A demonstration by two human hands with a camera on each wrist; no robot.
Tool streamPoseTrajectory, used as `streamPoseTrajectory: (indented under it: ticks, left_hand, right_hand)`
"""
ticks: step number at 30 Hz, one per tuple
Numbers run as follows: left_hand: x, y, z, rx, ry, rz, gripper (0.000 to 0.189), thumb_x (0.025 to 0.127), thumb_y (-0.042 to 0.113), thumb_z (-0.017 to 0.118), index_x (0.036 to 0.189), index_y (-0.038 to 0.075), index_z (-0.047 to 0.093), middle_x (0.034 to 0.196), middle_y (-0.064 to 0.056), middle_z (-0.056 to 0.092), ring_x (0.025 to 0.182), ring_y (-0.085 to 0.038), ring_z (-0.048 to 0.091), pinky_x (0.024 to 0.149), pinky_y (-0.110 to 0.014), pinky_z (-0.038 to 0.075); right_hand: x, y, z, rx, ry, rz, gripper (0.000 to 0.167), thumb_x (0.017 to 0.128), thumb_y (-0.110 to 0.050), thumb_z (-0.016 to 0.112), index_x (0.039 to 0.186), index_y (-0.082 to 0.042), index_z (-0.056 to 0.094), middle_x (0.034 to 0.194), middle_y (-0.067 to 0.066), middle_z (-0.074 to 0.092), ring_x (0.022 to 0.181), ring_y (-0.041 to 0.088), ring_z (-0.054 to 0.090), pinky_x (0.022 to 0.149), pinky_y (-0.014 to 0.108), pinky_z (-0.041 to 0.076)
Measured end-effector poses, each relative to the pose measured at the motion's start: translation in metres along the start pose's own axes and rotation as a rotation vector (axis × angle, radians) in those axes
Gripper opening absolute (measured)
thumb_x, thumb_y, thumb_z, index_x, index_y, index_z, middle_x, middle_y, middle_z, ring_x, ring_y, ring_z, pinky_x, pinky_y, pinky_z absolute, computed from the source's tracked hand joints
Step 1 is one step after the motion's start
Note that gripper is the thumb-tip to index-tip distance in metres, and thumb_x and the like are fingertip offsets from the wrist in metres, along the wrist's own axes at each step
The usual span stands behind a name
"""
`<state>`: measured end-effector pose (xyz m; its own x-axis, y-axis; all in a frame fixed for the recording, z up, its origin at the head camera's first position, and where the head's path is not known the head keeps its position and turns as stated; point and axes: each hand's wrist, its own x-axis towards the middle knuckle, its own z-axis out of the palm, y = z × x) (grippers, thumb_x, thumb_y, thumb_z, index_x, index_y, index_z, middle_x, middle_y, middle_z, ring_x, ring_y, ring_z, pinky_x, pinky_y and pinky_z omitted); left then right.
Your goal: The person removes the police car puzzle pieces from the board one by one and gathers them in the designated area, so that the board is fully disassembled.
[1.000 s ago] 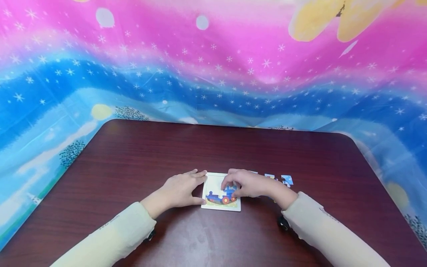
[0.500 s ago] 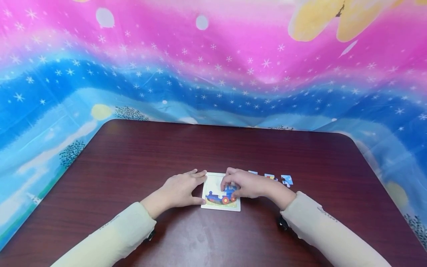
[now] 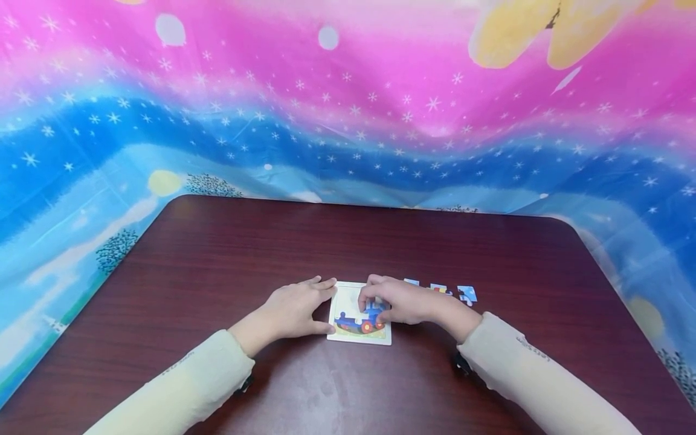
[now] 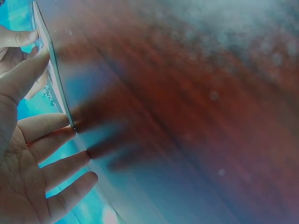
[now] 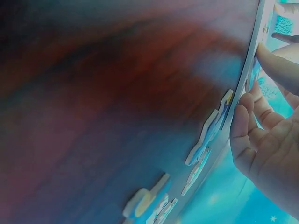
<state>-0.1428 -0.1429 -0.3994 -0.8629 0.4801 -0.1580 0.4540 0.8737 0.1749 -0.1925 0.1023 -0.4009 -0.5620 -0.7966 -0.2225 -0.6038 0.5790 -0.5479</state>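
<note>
Head view: right hand (image 3: 402,300) has thumb and fingers curled round a blue piece (image 3: 373,313), right part of puzzle tray (image 3: 359,341). Left hand (image 3: 293,309), fingers apart, touches tray's left edge. Loose pieces (image 3: 468,291) right, on table (image 3: 304,241); patterned cloth (image 3: 348,133) far side.

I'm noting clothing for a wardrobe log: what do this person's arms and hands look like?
The left hand and right hand are ungloved, with no rings visible. The left sleeve and right sleeve are pale cream, slightly wrinkled, and end near the wrists. Each carries small dark lettering, too small to read. A small black object shows beneath each cuff.
</note>
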Motion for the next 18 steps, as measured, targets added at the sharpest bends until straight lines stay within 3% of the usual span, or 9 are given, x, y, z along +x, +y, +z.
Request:
streamPoseTrajectory:
  ticks: [8, 18]
  left_hand:
    - [-0.0006, 0.0009, -0.0001, 0.001, -0.006, -0.003, 0.075, 0.082, 0.053, 0.076, 0.144, 0.018, 0.054, 0.155, 0.001, 0.046, 0.143, -0.026, 0.044, 0.102, -0.048, 0.05]
    - [-0.0002, 0.0, 0.0006, 0.004, 0.001, 0.0, 0.075, 0.082, 0.053, 0.076, 0.145, 0.018, 0.054, 0.155, 0.001, 0.046, 0.144, -0.026, 0.044, 0.102, -0.048, 0.05]
  right_hand:
    - [-0.0004, 0.0069, 0.0016, 0.027, 0.013, -0.025, 0.028, 0.086, -0.011, 0.078, 0.105, -0.026, 0.063, 0.103, -0.007, 0.056, 0.095, 0.012, 0.052, 0.082, 0.028, 0.048]
    - [-0.0068, 0.0082, -0.0036, 0.086, 0.036, 0.004, 0.027, 0.088, -0.008, 0.075, 0.108, -0.022, 0.063, 0.092, -0.006, 0.061, 0.071, 0.009, 0.052, 0.067, 0.023, 0.048]
